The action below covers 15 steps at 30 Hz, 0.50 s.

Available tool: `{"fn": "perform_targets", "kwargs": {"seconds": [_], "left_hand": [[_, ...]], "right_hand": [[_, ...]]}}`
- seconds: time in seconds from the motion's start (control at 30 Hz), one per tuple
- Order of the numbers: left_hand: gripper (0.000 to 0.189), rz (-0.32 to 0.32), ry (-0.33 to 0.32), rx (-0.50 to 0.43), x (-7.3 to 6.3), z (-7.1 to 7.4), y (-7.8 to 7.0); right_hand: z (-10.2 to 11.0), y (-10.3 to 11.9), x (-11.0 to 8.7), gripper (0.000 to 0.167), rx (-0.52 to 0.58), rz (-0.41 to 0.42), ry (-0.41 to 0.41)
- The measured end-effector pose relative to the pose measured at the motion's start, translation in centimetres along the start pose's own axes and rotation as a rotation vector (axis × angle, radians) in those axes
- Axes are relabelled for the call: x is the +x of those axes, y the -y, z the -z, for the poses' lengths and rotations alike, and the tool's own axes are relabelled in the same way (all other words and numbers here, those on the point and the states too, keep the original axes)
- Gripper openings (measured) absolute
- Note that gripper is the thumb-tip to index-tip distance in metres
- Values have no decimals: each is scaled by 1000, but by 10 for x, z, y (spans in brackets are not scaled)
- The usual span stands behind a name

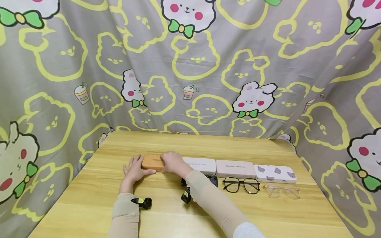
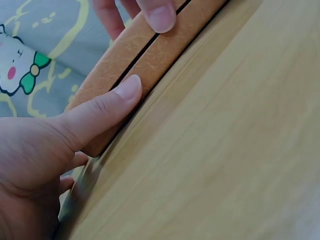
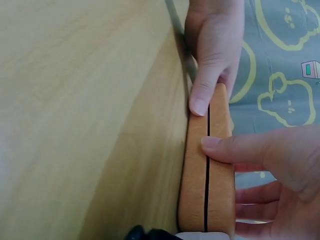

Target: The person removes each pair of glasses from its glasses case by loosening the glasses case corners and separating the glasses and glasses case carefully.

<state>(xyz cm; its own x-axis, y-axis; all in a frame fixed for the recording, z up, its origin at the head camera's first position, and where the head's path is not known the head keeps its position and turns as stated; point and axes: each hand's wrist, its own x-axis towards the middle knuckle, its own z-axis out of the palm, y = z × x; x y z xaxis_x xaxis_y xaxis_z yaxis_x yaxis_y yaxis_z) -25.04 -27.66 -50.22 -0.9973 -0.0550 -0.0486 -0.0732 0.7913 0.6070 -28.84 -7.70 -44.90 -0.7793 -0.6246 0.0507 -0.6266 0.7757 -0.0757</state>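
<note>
An orange-brown glasses case (image 1: 151, 162) lies closed at the left end of a row of cases, a dark seam running along its front. My left hand (image 1: 135, 170) grips its left end; in the left wrist view the thumb (image 2: 107, 107) lies across the front, over the lower half. From above, my right hand (image 1: 175, 163) holds the case nearer its right end. The right wrist view has that thumb (image 3: 235, 149) at the seam and the other fingers behind the case. Both hands touch the case at once.
To the right stand a white case (image 1: 202, 165), a pink case (image 1: 235, 168) and a bear-print case (image 1: 275, 174). Before them lie dark glasses (image 1: 213, 180) partly hidden by my right wrist, black-framed glasses (image 1: 233, 185) and clear-framed glasses (image 1: 279, 191). A patterned curtain (image 1: 166, 66) surrounds the wooden table (image 1: 178, 221).
</note>
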Motion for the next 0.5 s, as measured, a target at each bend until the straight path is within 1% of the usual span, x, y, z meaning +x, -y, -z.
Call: {"fn": "perform_targets", "kwargs": {"seconds": [0.23, 0.5], "left_hand": [[101, -4, -25, 8, 1, -2, 1], [103, 15, -20, 10, -1, -1, -1]], "right_hand": [[6, -3, 5, 45, 27, 39, 71], [9, -9, 9, 28, 34, 103, 77]]}}
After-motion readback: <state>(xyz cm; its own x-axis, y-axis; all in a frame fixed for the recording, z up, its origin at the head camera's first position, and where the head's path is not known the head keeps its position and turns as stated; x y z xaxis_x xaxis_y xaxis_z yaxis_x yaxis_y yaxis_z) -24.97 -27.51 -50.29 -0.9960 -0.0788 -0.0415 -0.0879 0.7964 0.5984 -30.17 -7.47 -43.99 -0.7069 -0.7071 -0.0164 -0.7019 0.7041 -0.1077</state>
